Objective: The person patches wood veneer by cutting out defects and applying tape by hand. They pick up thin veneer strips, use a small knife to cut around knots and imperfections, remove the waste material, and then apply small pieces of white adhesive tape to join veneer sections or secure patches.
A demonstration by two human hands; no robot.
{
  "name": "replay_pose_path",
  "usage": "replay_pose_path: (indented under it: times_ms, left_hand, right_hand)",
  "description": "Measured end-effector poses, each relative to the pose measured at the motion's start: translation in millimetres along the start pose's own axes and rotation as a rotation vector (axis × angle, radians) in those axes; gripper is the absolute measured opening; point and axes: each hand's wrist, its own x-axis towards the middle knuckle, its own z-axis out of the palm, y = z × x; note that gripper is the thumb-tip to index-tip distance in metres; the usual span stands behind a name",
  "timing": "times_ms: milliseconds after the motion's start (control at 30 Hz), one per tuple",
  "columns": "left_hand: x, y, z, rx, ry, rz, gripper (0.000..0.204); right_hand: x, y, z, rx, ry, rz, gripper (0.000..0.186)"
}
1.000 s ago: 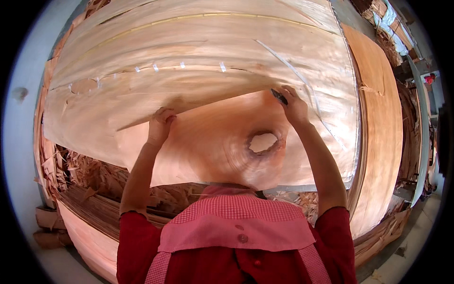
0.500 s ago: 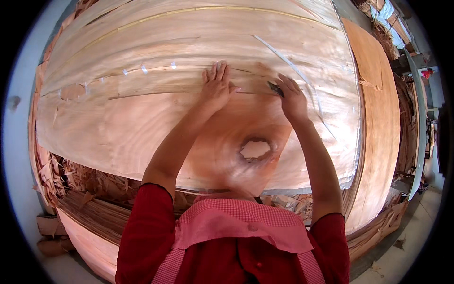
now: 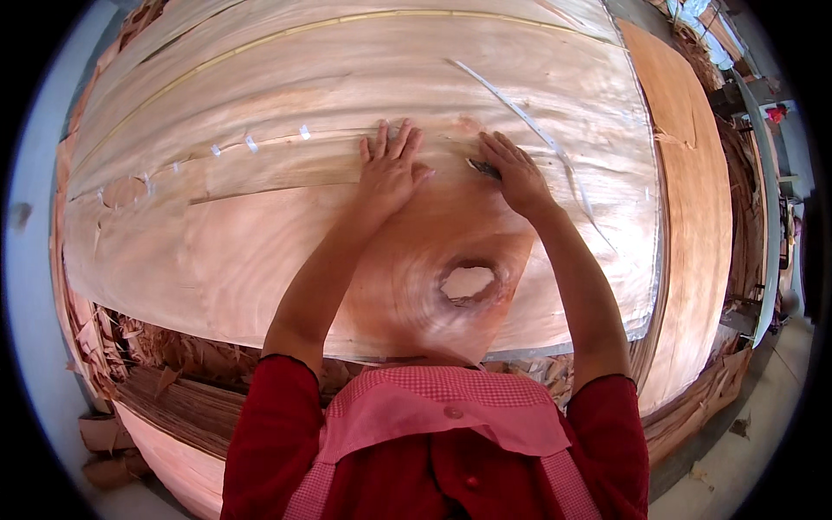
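My left hand (image 3: 390, 173) lies flat on the wood veneer, fingers spread and pointing away from me, with nothing in it. Beside it, my right hand (image 3: 517, 176) presses a small dark flat tool (image 3: 484, 168) against the surface; the grip hides most of it, so its exact kind is unclear. Both hands rest near the far edge of a reddish veneer piece (image 3: 399, 260), which overlaps the paler veneer sheet (image 3: 286, 95). A ragged oval hole in the reddish piece shows pale wood underneath.
A narrow whitish strip (image 3: 524, 118) lies slanted beyond my right hand. Several white tape bits (image 3: 251, 144) dot a seam on the left. A thin yellow strip (image 3: 347, 19) crosses the far side. Orange veneer (image 3: 693, 208) stands right; torn scraps (image 3: 195, 342) lie at the near left.
My right hand has moved left with the dark tool, closer to my left hand. The left hand has shifted slightly left, its fingers more spread. The view has shifted a little.
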Motion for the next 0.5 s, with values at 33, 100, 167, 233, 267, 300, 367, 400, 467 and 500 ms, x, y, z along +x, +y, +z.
replay_pose_path:
  times_ms: [33,100,167,233,267,300,367,400,467,500]
  left_hand:
    - [0.0,-2.1,0.9,-0.009,0.003,0.006,0.065]
    - [0.5,-6.6,1.7,-0.027,0.008,0.019,0.065]
    - [-0.1,-8.2,2.6,-0.010,0.010,0.017,0.065]
    - [-0.1,-7.3,1.5,0.014,0.016,0.030,0.066]
    - [-0.2,-7.5,0.7,0.030,0.021,0.042,0.067]
    - [0.0,-8.4,-0.4,0.049,0.026,0.053,0.067]
    - [-0.2,-8.5,-2.1,0.056,0.013,0.049,0.068]
    - [0.2,-8.8,-2.6,0.061,0.008,0.047,0.068]
    - [1.0,-10.1,-1.5,0.057,0.018,0.058,0.069]
    - [1.4,-10.5,-1.4,0.053,0.021,0.062,0.069]
  right_hand:
    - [-0.2,0.2,0.8,-0.007,0.004,0.000,0.051]
    - [-4.7,-3.5,-3.3,-0.003,0.002,0.014,0.052]
    - [-4.6,-5.1,-3.9,-0.007,-0.008,0.022,0.054]
    - [-4.8,-2.9,-2.7,-0.024,-0.025,0.031,0.055]
    - [-5.7,-2.3,-2.5,-0.039,-0.038,0.043,0.058]
    - [-5.4,-4.4,-4.0,-0.053,-0.049,0.053,0.061]
    - [-5.2,-4.4,-3.2,-0.060,-0.059,0.068,0.065]
    - [-4.9,-3.6,-2.5,-0.054,-0.055,0.070,0.066]
    - [-4.5,-2.7,-2.4,-0.036,-0.054,0.076,0.066]
    - [-4.4,-4.3,-4.9,-0.025,-0.059,0.078,0.067]
